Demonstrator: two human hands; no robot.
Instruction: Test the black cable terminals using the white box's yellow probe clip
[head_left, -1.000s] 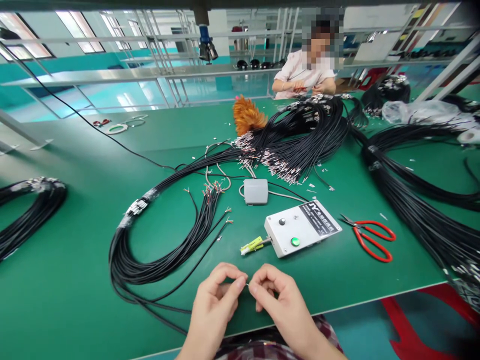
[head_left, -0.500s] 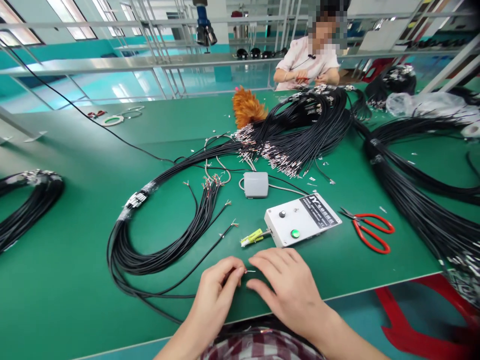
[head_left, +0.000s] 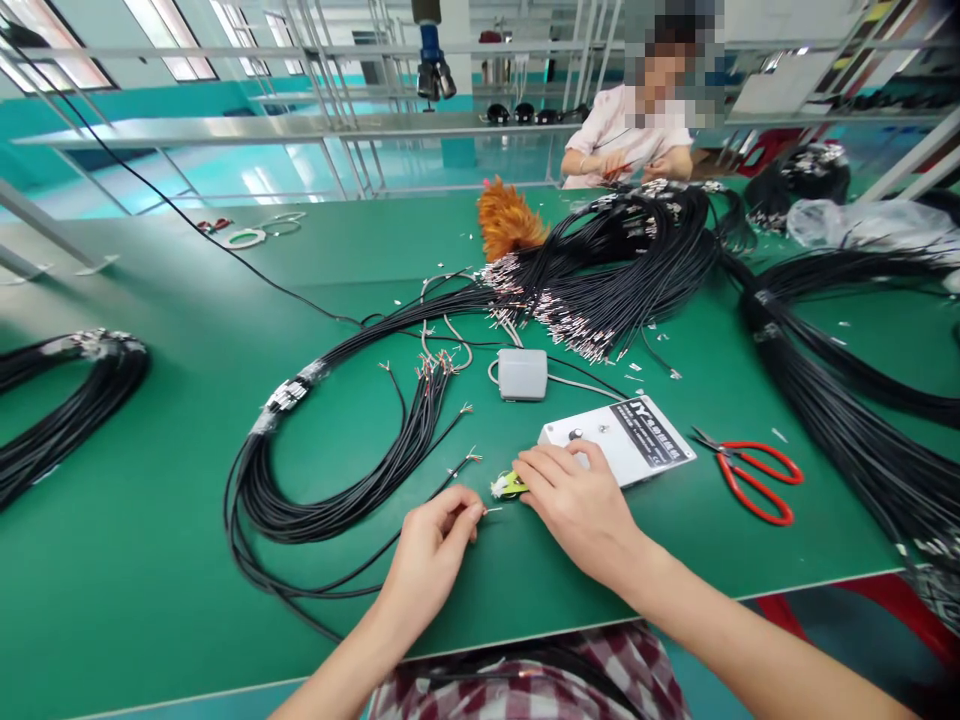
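Note:
My left hand [head_left: 439, 535] pinches a black cable close to its end. A thin, pale stripped wire [head_left: 493, 511] sticks out to the right past the fingertips. My right hand [head_left: 577, 500] closes over a yellow-green clip [head_left: 512, 486] on the front of a white machine box [head_left: 652, 440]. The clip's white tip points left, a short way above the wire, and the two are apart. My right fingers hide the clip's back part and some of the box. Left of my hands lies a looped bundle of black cables [head_left: 315, 520] with frayed coloured wire ends.
Red-handled scissors [head_left: 757, 475] lie right of the box. Behind it sits a grey box [head_left: 523, 374] with cords. Large black cable bundles [head_left: 622, 270] spread over the green table [head_left: 187, 600], near an orange feather duster [head_left: 510, 220]. A person [head_left: 630, 140] sits across the table.
My right hand has moved up and closed on the yellow-green clip; before, it was spread beside the wire. My left hand has lifted slightly with the cable. The view has shifted slightly.

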